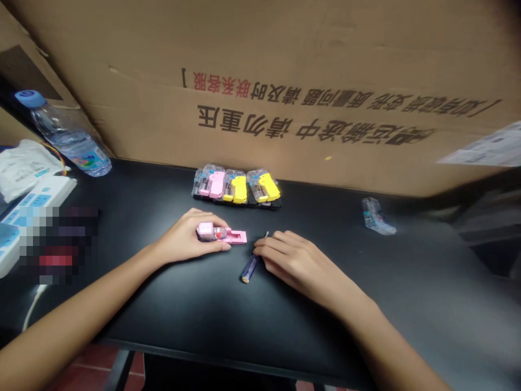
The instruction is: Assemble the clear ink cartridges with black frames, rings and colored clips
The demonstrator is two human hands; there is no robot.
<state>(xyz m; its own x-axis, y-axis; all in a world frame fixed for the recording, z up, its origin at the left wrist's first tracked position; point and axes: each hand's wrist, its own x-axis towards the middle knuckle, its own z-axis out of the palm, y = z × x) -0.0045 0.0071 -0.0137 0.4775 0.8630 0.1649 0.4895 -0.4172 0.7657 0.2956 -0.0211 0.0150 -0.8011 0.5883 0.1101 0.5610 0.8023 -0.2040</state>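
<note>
My left hand (188, 237) is closed around a small pink-and-clear plastic device (215, 233), thumb below it and fingers above. A pink end with a slot sticks out to the right, and a red spot shows inside the clear part. To the right, my right hand (291, 255) has its fingers curled over a screwdriver (251, 267) with a dark blue handle. The handle's end points toward the table's front edge, and the metal tip shows just beyond the fingers. A small gap separates the screwdriver from the device.
Behind my hands, a black tray (260, 205) bears several clear plastic pieces with pink and yellow parts. One clear piece (377, 217) lies farther right. A water bottle (67, 136), a white power strip (35, 217) and a white cable (35, 307) are left. A cardboard sheet (285, 65) stands behind.
</note>
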